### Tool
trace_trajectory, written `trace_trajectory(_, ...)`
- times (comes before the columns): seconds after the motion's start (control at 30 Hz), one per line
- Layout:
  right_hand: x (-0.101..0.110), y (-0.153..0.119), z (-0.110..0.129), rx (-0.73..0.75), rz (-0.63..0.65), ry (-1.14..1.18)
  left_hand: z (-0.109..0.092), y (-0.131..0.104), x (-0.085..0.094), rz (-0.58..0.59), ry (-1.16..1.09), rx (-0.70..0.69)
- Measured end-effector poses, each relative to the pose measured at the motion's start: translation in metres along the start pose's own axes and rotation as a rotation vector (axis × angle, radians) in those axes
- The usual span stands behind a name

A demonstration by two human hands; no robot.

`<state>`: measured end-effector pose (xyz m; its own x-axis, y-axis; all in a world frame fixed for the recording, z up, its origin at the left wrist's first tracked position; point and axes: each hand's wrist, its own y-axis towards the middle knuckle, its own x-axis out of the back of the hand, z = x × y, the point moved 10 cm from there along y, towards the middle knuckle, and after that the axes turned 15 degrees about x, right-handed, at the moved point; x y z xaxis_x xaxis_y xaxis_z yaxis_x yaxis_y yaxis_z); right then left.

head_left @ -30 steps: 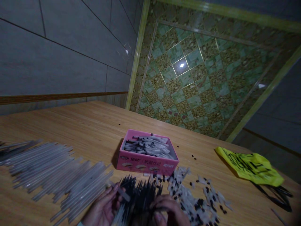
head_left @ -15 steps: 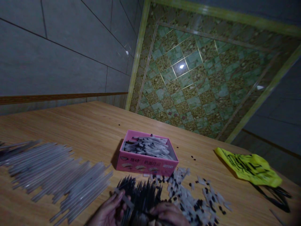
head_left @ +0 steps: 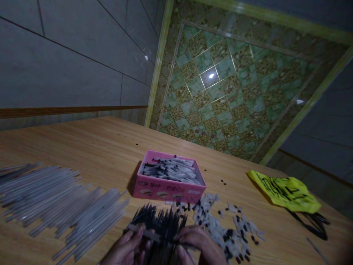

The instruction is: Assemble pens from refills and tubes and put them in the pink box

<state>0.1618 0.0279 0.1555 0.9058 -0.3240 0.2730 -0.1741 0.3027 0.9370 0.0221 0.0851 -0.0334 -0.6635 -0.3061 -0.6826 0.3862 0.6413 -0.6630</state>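
Inside the far edge of the table (head_left: 91, 147), the left hand (head_left: 125, 247) pinches a pale tube (head_left: 150, 235), the right hand (head_left: 201, 244) a dark stick (head_left: 190, 246), apparently for control.

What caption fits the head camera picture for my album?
Left hand holding a slim greyish translucent piece, right hand close by, over black pointed rods near a pink cardboard box.

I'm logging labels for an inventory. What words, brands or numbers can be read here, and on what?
Pink box, front: "动"; near its middle, probably "吐司".
Its other characters and oval logo: too blurred to read.
Yellow item: large black lettering, too creased and slanted to read.
Numbers: none legible.
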Motion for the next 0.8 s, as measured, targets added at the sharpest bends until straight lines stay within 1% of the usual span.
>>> trace_trajectory(0.07,-0.011,0.004,-0.006,-0.068,0.15,0.022,0.001,0.001,0.0,0.012,-0.015,0.009)
trace_trajectory(0.1,-0.013,0.004,-0.014,-0.133,0.224,0.013,0.0,0.002,0.002,0.012,-0.033,0.016)
trace_trajectory(0.17,-0.007,-0.002,-0.036,-0.303,0.344,-0.079,-0.004,0.006,0.007,0.012,-0.078,0.016)
trace_trajectory(0.2,0.0,-0.007,-0.049,-0.386,0.391,-0.161,-0.006,0.008,0.009,0.016,-0.095,0.014)
trace_trajectory(0.27,0.012,-0.023,-0.072,-0.502,0.525,-0.337,-0.011,0.013,0.013,0.031,-0.117,0.007)
trace_trajectory(0.37,0.02,-0.053,-0.099,-0.613,0.748,-0.564,-0.013,0.018,0.016,0.058,-0.096,0.015)
trace_trajectory(0.43,0.019,-0.071,-0.111,-0.647,0.842,-0.658,-0.012,0.02,0.017,0.066,-0.08,0.015)
trace_trajectory(0.53,0.012,-0.091,-0.118,-0.652,0.904,-0.696,-0.011,0.021,0.019,0.055,-0.095,0.009)
trace_trajectory(0.6,0.007,-0.097,-0.119,-0.649,0.905,-0.688,-0.009,0.022,0.02,0.055,-0.109,0.017)
trace_trajectory(0.7,0.005,-0.1,-0.118,-0.643,0.892,-0.706,-0.007,0.023,0.018,0.064,-0.115,0.04)
trace_trajectory(0.8,0.005,-0.1,-0.116,-0.65,0.9,-0.699,-0.006,0.021,0.017,0.048,-0.115,0.043)
